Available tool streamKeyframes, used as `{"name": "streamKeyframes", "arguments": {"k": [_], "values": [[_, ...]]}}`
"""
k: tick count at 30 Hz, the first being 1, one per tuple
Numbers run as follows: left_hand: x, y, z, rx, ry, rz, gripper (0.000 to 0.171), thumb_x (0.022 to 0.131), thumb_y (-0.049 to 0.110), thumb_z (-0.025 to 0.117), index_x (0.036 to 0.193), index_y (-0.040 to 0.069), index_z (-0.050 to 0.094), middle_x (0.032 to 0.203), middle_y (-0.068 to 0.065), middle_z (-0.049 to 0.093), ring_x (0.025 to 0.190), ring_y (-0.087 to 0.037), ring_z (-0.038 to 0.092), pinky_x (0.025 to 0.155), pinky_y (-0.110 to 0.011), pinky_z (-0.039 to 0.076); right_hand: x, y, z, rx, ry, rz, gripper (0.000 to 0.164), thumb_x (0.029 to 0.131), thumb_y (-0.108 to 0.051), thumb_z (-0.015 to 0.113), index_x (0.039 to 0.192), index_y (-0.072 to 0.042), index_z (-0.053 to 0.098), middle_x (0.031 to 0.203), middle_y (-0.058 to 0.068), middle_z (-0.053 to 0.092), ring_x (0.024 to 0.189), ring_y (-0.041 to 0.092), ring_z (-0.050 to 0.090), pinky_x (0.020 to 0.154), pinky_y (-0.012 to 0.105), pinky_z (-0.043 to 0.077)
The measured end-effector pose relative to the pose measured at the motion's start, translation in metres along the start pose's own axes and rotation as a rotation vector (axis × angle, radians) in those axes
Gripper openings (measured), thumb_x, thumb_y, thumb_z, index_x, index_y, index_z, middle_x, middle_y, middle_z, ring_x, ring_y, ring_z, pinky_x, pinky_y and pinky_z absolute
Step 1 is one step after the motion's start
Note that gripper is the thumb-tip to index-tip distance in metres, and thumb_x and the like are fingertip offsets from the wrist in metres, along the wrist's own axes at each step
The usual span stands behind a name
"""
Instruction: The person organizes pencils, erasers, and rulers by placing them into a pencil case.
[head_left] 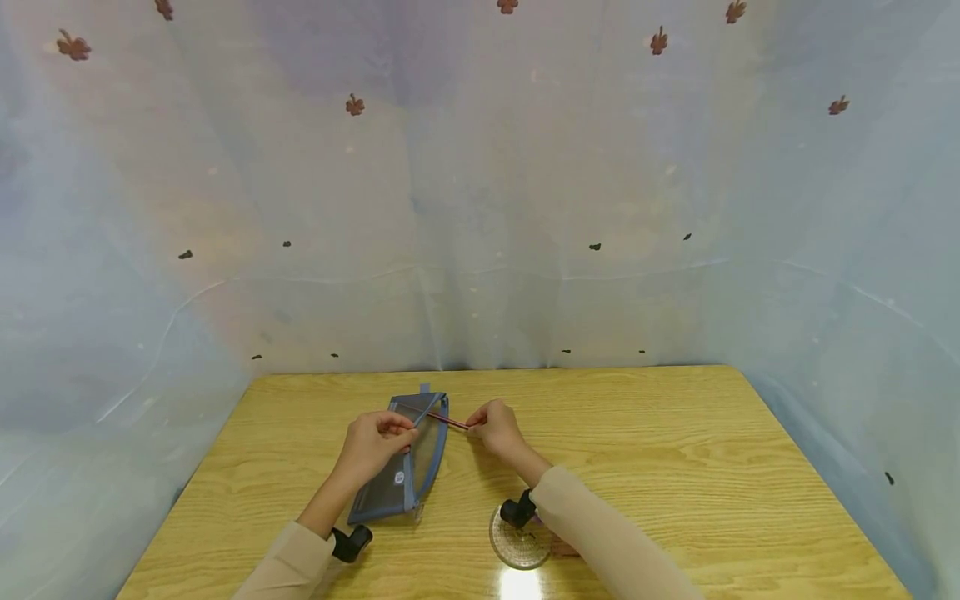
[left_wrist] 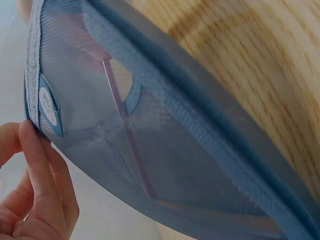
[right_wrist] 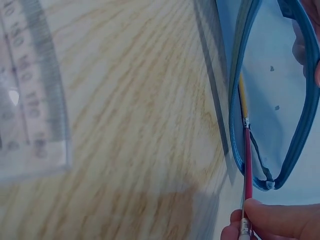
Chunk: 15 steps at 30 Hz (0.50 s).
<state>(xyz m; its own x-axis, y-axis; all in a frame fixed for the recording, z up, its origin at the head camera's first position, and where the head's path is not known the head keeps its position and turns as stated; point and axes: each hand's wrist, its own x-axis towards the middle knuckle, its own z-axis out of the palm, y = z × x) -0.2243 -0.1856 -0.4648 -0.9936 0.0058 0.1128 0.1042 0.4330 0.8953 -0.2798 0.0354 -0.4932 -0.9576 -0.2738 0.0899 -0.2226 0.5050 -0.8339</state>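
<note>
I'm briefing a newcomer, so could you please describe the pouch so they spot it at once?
On the wooden table, look to the left hand. It pinches the edge of the pouch: grey see-through mesh trimmed in blue, unlike the clear protractor marked with numbers.

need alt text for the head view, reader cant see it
A person's left hand pinches the edge of an open blue pouch on a wooden table, while the right hand holds a thin red stick reaching into its opening. A clear protractor lies by the right sleeve; a pale curtain hangs behind.
</note>
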Motion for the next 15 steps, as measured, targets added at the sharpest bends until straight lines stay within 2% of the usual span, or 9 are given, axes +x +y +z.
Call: {"name": "streamKeyframes", "arguments": {"k": [6, 15], "values": [[0.0005, -0.0010, -0.0004, 0.002, -0.003, 0.004, 0.006, 0.086, 0.003, 0.077, 0.088, -0.002, 0.073, 0.074, -0.005, 0.068, 0.065, -0.019, 0.069, 0.062, -0.034, 0.061, -0.0019, -0.0027, 0.0000, -0.001, -0.002, -0.018, 0.005, 0.085, 0.011, 0.071, 0.085, 0.007, 0.075, 0.080, 0.015, 0.072, 0.071, 0.022, 0.068, 0.065, 0.030, 0.059], [-0.0003, -0.0005, -0.0013, -0.004, -0.005, 0.002, 0.005, 0.087, 0.003, 0.076, 0.088, 0.000, 0.073, 0.075, -0.005, 0.068, 0.065, -0.019, 0.069, 0.062, -0.031, 0.061, -0.0039, -0.0035, 0.0009, 0.009, -0.028, -0.032, 0.007, 0.085, 0.011, 0.071, 0.083, 0.006, 0.075, 0.077, 0.012, 0.071, 0.067, 0.020, 0.065, 0.062, 0.028, 0.057]]}}
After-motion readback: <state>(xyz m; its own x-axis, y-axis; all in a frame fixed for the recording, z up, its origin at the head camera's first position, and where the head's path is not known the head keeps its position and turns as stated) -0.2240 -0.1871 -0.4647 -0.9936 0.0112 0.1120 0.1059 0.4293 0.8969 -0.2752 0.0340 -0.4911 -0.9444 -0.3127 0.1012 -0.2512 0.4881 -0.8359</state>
